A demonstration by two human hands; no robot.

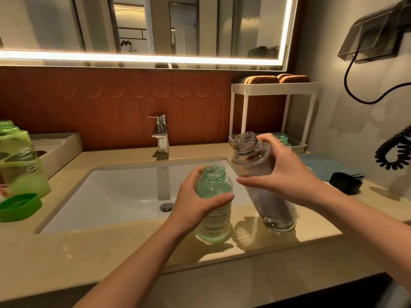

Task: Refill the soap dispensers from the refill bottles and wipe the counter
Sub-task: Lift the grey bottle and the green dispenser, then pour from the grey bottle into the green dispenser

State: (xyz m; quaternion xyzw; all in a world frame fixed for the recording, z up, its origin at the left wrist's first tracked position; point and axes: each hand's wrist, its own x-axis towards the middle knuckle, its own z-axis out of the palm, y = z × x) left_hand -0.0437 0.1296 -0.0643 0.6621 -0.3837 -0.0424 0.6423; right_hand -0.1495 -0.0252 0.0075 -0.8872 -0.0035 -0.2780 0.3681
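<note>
nearest the camera, the beige surface [138, 258] runs along the front edge, with both forearms reaching over it. the left hand [195, 203] has its fingers [224, 197] wrapped around the shoulder of the green-tinted dispenser [214, 207], which stands upright on the surface at the right front corner of the sink [115, 192]; its neck is open, no pump fitted. it appears partly filled with pale green liquid, though the exact level cannot be read. just beside it to the right, the right hand [282, 174] grips the clear refill bottle [266, 185] around its middle; the bottle is tilted, its base resting on the surface, its uncapped mouth leaning up and to the left, toward the sink. it looks nearly empty.

further back on the right lie a blue cloth [322, 163] and a small black cap [344, 182]. a second green-tinted bottle [283, 140] sits on the lower level of the white rack [273, 90]. at far left stand a green bottle [20, 161] and a loose green lid [17, 206].

judgement: refilling is under way, this dispenser not yet closed; the cloth lies unused, so wiping probably remains.
</note>
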